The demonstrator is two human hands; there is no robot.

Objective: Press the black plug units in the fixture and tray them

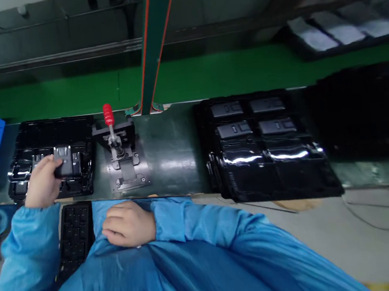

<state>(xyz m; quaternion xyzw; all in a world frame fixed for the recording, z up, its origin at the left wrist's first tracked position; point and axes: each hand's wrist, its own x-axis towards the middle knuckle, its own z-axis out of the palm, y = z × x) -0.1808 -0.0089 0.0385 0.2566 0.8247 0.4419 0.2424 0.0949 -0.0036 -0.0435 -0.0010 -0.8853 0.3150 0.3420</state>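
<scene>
"what's in your hands?"

"my left hand pinches a black case over the left tray on the tabletop; whether they touch, i can't tell. my right hand lies curled at my lap, palm hidden, so i can't say if it holds anything."

"how would you handle it well?"

"lightly by one edge, held level, clear of the neighbouring piece (that dark surface probably marks easily)."

"any writing?"

"none i can read; the marks on the case are too small."
</scene>
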